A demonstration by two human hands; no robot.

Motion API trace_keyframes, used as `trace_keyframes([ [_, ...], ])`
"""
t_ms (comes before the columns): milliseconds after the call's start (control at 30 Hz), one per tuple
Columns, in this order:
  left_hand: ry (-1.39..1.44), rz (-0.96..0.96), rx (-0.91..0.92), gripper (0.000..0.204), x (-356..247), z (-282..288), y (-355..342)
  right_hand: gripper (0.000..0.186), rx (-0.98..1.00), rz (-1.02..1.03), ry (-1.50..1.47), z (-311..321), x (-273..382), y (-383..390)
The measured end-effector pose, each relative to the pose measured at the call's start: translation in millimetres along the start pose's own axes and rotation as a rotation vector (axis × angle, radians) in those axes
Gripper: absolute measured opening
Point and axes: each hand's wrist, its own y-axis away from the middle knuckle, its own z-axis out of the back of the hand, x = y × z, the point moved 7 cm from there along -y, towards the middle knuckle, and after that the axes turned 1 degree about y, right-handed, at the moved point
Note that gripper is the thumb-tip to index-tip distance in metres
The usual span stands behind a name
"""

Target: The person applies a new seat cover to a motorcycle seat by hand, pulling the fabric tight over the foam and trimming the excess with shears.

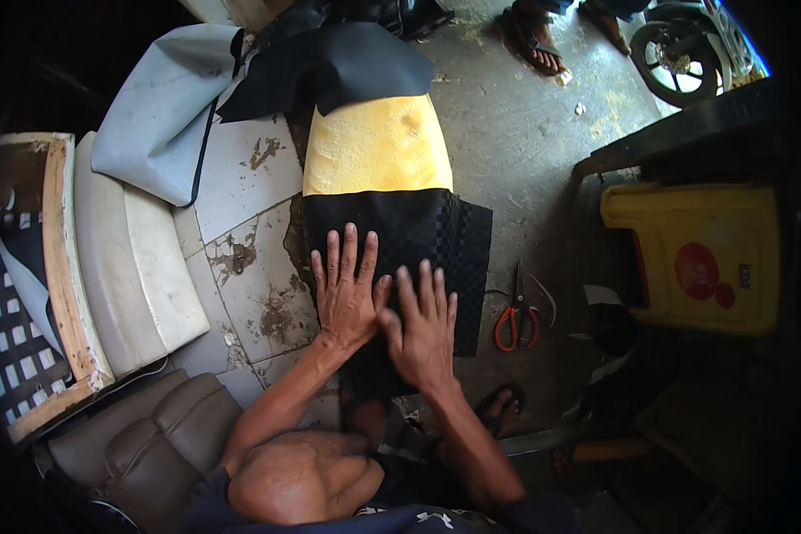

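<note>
Both palms lie flat on a black checked cover sheet (374, 212) spread over the near part of a yellow foam seat pad (378, 147). My left hand (345, 289) has its fingers stretched forward, slightly apart. Close beside it, my right hand (423, 325) presses on the same sheet with the thumb out, near the left thumb. The sheet's right side hangs past the foam onto the floor. A smooth black sheet (356, 67) covers the foam's far end. To the right of the checked sheet lie scissors with red handles (516, 327).
Left are a grey folded sheet (165, 107), a white cushion (142, 258), a wooden frame with webbing (71, 258) and brown cushions (165, 436). A yellow plastic stool (748, 258) stands right. Another person's feet (536, 40) and a motorcycle wheel (678, 64) are at the back.
</note>
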Motion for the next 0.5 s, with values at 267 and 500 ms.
trace_keyframes([
  [267, -0.017, 0.077, -0.004, 0.069, -7.8, 3.4, -0.7, 0.077, -0.058, -0.252, -0.746, -31.4, -103.7, -29.2],
  [500, 0.685, 0.417, -0.084, 0.075, 58.8, -16.3, 25.7, 0.075, -0.024, -0.304, -1.018, -45.6, -110.4, -30.3],
])
